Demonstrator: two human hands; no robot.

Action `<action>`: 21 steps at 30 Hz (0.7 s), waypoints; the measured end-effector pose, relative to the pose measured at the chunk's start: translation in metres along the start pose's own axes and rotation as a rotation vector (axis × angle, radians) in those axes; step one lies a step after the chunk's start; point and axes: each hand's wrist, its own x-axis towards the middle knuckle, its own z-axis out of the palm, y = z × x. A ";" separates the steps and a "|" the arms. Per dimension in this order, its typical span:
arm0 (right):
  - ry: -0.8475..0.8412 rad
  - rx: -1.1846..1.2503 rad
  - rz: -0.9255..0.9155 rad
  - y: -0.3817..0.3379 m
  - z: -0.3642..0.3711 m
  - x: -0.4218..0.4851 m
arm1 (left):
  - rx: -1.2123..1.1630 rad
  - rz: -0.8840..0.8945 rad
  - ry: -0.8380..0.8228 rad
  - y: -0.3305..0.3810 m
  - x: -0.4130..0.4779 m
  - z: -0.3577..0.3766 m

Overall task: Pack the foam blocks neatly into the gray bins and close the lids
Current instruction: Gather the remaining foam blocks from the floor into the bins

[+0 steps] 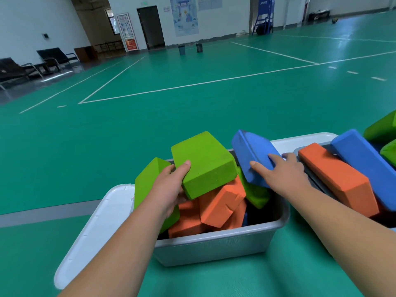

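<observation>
Foam blocks [188, 221], assorted green, orange and blue: heaped crookedly in the near gray bin [214, 245], which stands on the green floor [192, 108]. Several stick up above its rim. More lie slantwise across the second gray bin [317, 185] to my right.

Left grip [169, 185]: closed round a green block [205, 163], thumb on top, fingers beneath; the block is held tilted above the heap.

Right grip [282, 174]: spread on the lower end of a blue block [250, 153] that leans at the near bin's far right corner. My fingers are fairly straight, pressing rather than clasping.

White lid [96, 228]: off, lying along the near bin's left side.

Step in hand, by my judgement: sorting out the jumble. Nothing is neat yet and neither bin is closed.

Next move calls for: lifting the green block clear, laying the orange blocks [220, 202] flat, then setting each block face to face below the rim, or the lid will not shut.
</observation>
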 end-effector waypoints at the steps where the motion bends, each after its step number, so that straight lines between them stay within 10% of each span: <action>1: -0.002 -0.004 0.000 -0.001 -0.002 0.002 | -0.007 0.005 0.011 0.000 0.001 0.000; 16: 0.294 0.302 -0.295 -0.050 -0.018 0.003 | -0.049 0.104 0.098 0.010 0.000 0.003; 21: -0.034 0.472 -0.382 -0.106 -0.024 -0.028 | -0.055 0.166 0.131 0.017 -0.004 -0.008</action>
